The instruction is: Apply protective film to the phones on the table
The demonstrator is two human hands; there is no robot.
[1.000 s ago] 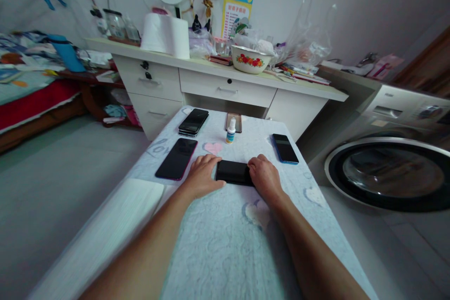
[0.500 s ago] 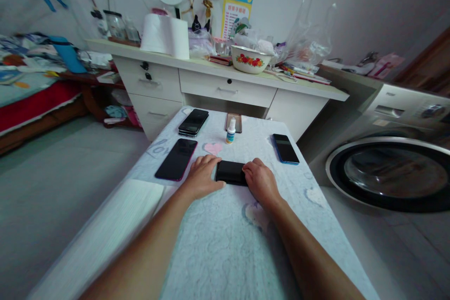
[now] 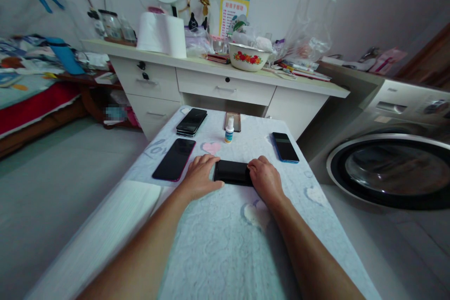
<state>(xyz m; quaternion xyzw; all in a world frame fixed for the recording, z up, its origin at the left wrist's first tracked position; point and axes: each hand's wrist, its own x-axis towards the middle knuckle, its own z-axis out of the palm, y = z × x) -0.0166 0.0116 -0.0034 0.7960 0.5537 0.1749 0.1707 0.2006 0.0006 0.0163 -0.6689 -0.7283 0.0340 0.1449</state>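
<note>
A black smartphone (image 3: 233,173) lies flat, its long side across the table, between my two hands. My left hand (image 3: 201,177) holds its left end, with fingers at the far edge and the thumb at the near edge. Curled fingers of my right hand (image 3: 266,179) press on the phone's right end; whatever they may hold is hidden. To the left lies a larger phone (image 3: 175,159) with a reddish edge. Beyond the held phone stands a small white spray bottle (image 3: 229,131) with a blue and yellow label.
Stacked phones (image 3: 191,121) lie at the table's far left, a blue-edged phone (image 3: 285,147) at the right. A brownish phone case (image 3: 232,122) is behind the bottle. A white desk (image 3: 225,90) borders the far end; a washing machine (image 3: 390,150) stands right.
My right hand has slid a little to the right along the phone, baring more of its screen. My left hand keeps its hold, and the camera view has shifted slightly.
</note>
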